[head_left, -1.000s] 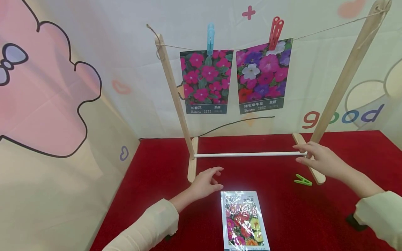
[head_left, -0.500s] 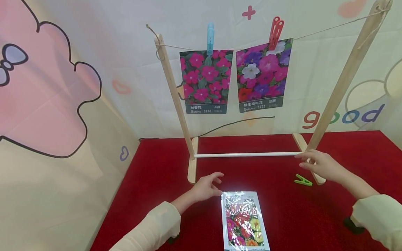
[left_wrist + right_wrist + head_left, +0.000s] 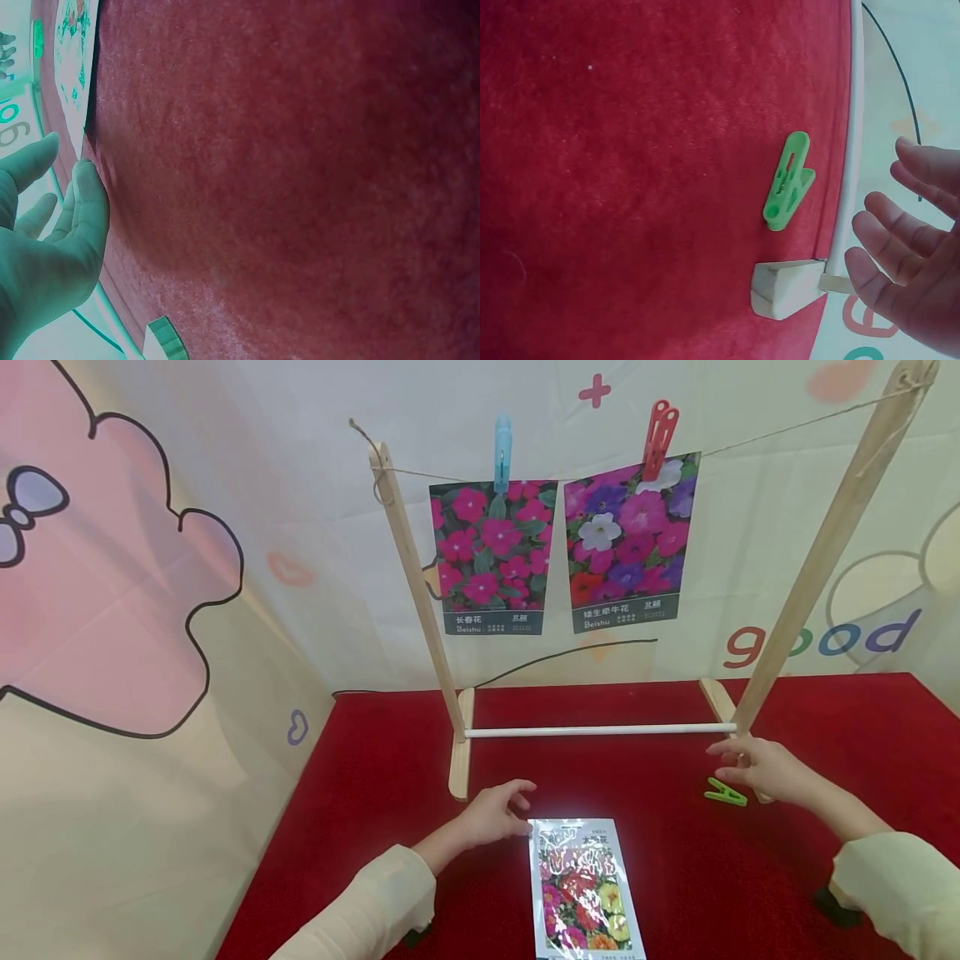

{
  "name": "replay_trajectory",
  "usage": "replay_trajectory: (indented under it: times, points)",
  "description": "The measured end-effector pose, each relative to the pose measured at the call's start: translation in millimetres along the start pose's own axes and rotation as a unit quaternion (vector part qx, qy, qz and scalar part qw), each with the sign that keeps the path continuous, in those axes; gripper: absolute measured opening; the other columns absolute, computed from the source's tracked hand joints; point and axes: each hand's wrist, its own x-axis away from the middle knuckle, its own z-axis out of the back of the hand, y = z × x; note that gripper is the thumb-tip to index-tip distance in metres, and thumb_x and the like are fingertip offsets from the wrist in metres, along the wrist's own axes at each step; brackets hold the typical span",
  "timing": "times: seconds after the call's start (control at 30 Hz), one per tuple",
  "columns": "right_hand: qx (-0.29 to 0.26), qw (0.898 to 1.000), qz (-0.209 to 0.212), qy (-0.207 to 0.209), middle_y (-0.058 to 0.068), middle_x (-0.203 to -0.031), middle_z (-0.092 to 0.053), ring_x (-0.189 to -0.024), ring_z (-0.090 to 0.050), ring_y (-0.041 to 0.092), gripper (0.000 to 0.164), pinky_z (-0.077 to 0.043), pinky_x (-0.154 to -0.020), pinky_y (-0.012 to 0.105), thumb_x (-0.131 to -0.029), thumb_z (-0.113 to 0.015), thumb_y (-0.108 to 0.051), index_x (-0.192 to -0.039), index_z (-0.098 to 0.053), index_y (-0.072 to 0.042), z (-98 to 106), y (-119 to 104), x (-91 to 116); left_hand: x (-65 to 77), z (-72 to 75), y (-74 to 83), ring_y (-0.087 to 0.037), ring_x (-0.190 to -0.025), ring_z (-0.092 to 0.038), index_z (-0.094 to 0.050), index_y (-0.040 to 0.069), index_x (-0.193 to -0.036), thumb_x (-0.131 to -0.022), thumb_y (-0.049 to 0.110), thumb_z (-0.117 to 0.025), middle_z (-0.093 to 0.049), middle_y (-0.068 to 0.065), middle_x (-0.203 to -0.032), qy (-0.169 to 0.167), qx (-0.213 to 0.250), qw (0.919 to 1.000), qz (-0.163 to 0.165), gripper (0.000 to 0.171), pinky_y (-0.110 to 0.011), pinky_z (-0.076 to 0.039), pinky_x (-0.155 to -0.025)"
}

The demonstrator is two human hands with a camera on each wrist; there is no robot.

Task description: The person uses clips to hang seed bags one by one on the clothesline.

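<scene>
A shiny seed packet (image 3: 585,893) with colourful flowers lies on the red cloth in front. My left hand (image 3: 491,814) is at its top left corner, thumb tip right at the edge, fingers loosely bent. In the left wrist view the packet (image 3: 75,60) shows just past that thumb. My right hand (image 3: 768,768) hovers with relaxed fingers above a green clothespin (image 3: 725,792), holding nothing. The right wrist view shows this clothespin (image 3: 786,184) lying on the cloth, apart from the fingers. Two flower packets, a left one (image 3: 491,556) and a right one (image 3: 630,543), hang from a string.
A wooden frame has a left post (image 3: 416,585), a right post (image 3: 832,543) and a white crossbar (image 3: 600,730) low between them. A blue clothespin (image 3: 502,452) and a red clothespin (image 3: 658,439) grip the hanging packets. A printed curtain (image 3: 247,485) stands behind.
My left hand has come down to the lying packet's corner. My right hand has moved down from the crossbar's right end towards the green clothespin.
</scene>
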Motion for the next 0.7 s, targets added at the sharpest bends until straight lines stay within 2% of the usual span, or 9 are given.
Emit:
replay_trajectory:
  times: [0.1, 0.2, 0.43, 0.7]
  points:
    - [-0.031, 0.999, -0.018, -0.019, 0.011, -0.088, -0.055, -0.051, -0.04, 0.009, 0.042, -0.039, -0.045, 0.021, -0.081, -0.062, -0.016, -0.115, -0.051, 0.005, -2.7, 3.5, 0.1, 0.0, -0.8, 0.8, -0.012, -0.067, -0.057, -0.045, 0.009, -0.125, -0.076, 0.007, -0.066, -0.055, -0.007, -0.098, 0.001, 0.003, 1.0, 0.003, 0.053, -0.023, -0.049, -0.059]
    - [-0.045, 0.998, -0.031, -0.032, 0.009, -0.087, -0.054, -0.046, -0.036, 0.007, 0.045, -0.038, -0.043, 0.021, -0.082, -0.061, -0.02, -0.117, -0.049, 0.006, -6.0, 6.3, 0.4, -0.1, -1.7, 1.5, -0.013, -0.064, -0.054, -0.046, 0.009, -0.124, -0.076, 0.007, -0.067, -0.055, -0.007, -0.095, -0.002, 0.011, 0.9999, 0.008, 0.053, -0.025, -0.049, -0.058]
    - [-0.004, 0.999, -0.019, -0.029, 0.005, -0.084, -0.059, -0.067, -0.047, 0.013, 0.044, -0.042, -0.054, 0.024, -0.083, -0.058, -0.024, -0.115, -0.051, 0.006, -13.0, 10.6, -1.3, -1.1, -3.6, 0.0, -0.013, -0.062, -0.054, -0.046, 0.011, -0.123, -0.075, 0.012, -0.068, -0.055, -0.003, -0.089, -0.013, 0.012, 0.9996, 0.022, 0.053, -0.025, -0.049, -0.057]
    - [-0.002, 0.999, -0.024, -0.035, 0.007, -0.088, -0.061, -0.072, -0.05, 0.014, 0.042, -0.043, -0.057, 0.024, -0.085, -0.057, -0.024, -0.113, -0.052, 0.006, -16.7, 17.2, -3.7, 0.6, -3.7, 1.2, -0.013, -0.065, -0.054, -0.047, 0.009, -0.121, -0.077, 0.016, -0.067, -0.055, -0.002, -0.085, -0.014, 0.011, 0.9995, 0.026, 0.049, -0.026, -0.05, -0.058]
